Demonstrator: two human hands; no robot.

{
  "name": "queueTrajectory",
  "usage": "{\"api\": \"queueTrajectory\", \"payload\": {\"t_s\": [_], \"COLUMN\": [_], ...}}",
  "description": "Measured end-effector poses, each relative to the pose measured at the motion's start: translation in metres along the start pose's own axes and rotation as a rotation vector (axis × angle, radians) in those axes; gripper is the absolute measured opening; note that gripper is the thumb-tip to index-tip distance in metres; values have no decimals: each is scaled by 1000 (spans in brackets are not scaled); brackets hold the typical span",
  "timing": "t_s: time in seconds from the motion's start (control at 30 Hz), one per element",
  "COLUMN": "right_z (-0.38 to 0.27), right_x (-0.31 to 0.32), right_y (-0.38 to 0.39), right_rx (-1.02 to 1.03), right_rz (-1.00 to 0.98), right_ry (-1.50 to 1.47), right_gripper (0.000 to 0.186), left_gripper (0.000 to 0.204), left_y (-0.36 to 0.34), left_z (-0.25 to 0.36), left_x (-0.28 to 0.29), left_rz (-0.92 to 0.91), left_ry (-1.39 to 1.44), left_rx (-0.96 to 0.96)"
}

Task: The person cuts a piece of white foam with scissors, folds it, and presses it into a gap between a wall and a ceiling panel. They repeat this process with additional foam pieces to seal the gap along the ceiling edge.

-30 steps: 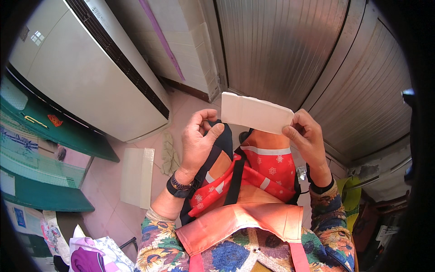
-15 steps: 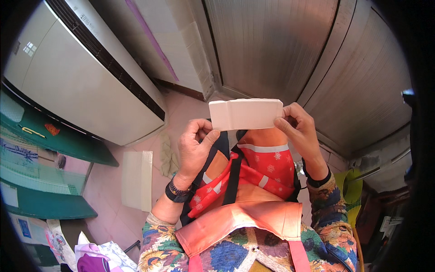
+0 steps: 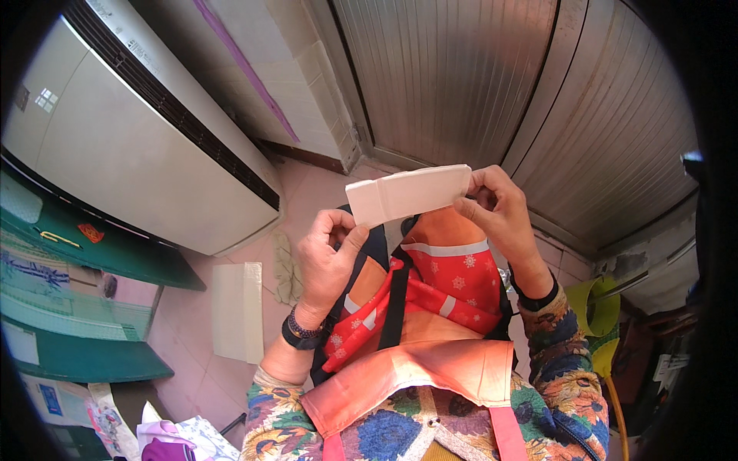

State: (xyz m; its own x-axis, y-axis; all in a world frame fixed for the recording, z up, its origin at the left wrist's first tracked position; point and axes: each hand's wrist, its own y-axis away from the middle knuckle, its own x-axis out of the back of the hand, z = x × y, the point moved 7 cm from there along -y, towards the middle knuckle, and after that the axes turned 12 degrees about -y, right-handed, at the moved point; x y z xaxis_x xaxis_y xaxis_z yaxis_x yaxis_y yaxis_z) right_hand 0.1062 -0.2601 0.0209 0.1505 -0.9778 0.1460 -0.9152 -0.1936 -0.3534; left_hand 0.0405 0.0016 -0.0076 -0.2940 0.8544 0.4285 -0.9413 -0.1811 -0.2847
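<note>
A flat, folded piece of white card (image 3: 407,197) with a vertical crease near its left end is held up above my lap. My left hand (image 3: 329,257) pinches its lower left corner between thumb and fingers. At the other end, my right hand (image 3: 505,215) grips the right edge, thumb on the near face and fingers behind. The card tilts, its right end higher than its left. Under it lies a red and orange apron (image 3: 453,276) with white snowflakes, spread over my legs.
On the pink tiled floor left of me lie a cream flat panel (image 3: 237,311) and crumpled pale green gloves or cloth (image 3: 286,269). A tall white appliance (image 3: 146,131) and a green glass-shelved stand (image 3: 84,357) are at left. Ribbed door panels (image 3: 453,77) stand ahead; a yellow-green bucket-like object (image 3: 588,303) is at right.
The card has gone from nearly level to tilted, its right end up and its left end lower. Both hands keep their hold; the view has shifted slightly.
</note>
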Motion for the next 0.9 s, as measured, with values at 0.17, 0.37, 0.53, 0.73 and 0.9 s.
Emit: {"api": "queueTrajectory", "payload": {"t_s": [0.17, 0.37, 0.53, 0.73, 0.9], "right_z": [-1, 8, 33, 57, 69], "right_x": [-1, -9, -10, -15, -17], "right_y": [5, -1, -15, -31, -27], "right_rx": [38, 110, -38, -198, -435], "right_rz": [32, 27, -44, -141, -216], "right_ry": [77, 134, -5, -157, -371], "right_gripper": [21, 19, 16, 23, 32], "left_gripper": [19, 17, 14, 15, 14], "left_y": [16, 19, -1, -20, -19], "left_z": [-3, -16, -27, -39, -46], "left_x": [-9, -18, -16, -14, -14], "left_rz": [47, 12, -72, -224, -291], "left_ry": [-82, -62, 182, 357, 522], "left_rx": [-32, -30, 166, 390, 514]}}
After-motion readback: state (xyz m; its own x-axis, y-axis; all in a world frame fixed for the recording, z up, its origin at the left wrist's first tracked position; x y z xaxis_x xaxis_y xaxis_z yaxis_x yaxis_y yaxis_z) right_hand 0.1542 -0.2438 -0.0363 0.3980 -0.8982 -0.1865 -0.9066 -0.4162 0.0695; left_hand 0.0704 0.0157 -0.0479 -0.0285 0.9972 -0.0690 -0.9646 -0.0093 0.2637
